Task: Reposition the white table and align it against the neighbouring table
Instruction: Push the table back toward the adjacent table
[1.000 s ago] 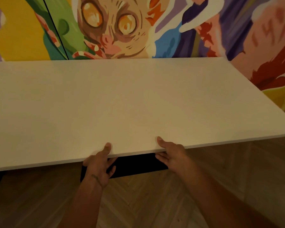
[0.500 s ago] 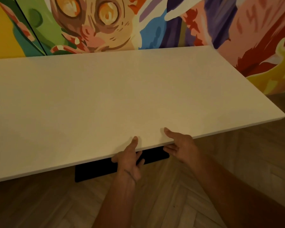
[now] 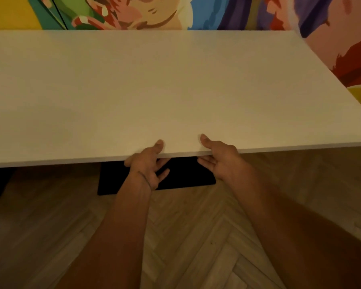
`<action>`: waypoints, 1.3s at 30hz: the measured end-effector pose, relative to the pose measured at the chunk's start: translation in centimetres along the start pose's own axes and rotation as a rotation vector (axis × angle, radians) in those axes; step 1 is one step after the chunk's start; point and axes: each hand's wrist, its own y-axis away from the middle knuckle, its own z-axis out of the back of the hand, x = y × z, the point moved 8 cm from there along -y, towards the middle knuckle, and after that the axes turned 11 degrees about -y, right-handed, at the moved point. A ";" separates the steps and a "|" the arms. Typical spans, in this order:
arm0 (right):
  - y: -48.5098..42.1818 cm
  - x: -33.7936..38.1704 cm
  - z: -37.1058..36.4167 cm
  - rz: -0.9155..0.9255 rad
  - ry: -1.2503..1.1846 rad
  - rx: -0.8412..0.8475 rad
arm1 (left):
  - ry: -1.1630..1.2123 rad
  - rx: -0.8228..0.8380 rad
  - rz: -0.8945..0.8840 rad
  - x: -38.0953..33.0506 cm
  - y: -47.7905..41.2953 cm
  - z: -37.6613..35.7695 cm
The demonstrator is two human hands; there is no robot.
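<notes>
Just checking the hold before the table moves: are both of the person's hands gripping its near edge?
Yes, the left hand and the right hand each grip the near edge of the white table, thumbs on top and fingers underneath.

The white table [image 3: 175,90] stands on a herringbone wood floor [image 3: 186,236], its black foot [image 3: 181,176] resting there.

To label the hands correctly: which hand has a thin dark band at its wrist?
The left hand, gripping the near edge of the white table. A thin dark line crosses its wrist; the right hand beside it shows a bare wrist.
</notes>
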 end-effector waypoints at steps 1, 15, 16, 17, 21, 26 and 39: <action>-0.1 0.0 0.0 0.001 0.000 0.005 | -0.001 0.003 -0.009 0.0 0.0 0.1; -0.9 -0.2 0.2 0.007 -0.020 0.005 | 0.002 -0.014 -0.055 -0.2 -0.1 0.0; -0.9 -0.2 0.2 0.008 -0.026 0.009 | 0.003 -0.010 -0.052 -0.3 -0.1 -0.1; -0.9 -0.1 0.2 0.010 -0.028 0.012 | 0.004 -0.010 -0.049 -0.3 0.0 -0.2; -0.8 0.5 0.1 0.022 -0.031 0.022 | 0.006 -0.019 -0.067 -0.5 0.1 -0.3; -0.8 0.3 0.0 0.027 -0.036 0.019 | -0.031 0.018 -0.081 -0.5 -0.2 -0.5; -1.8 -0.3 0.0 0.032 -0.092 -0.006 | -0.035 0.026 -0.093 -0.6 -0.3 -0.7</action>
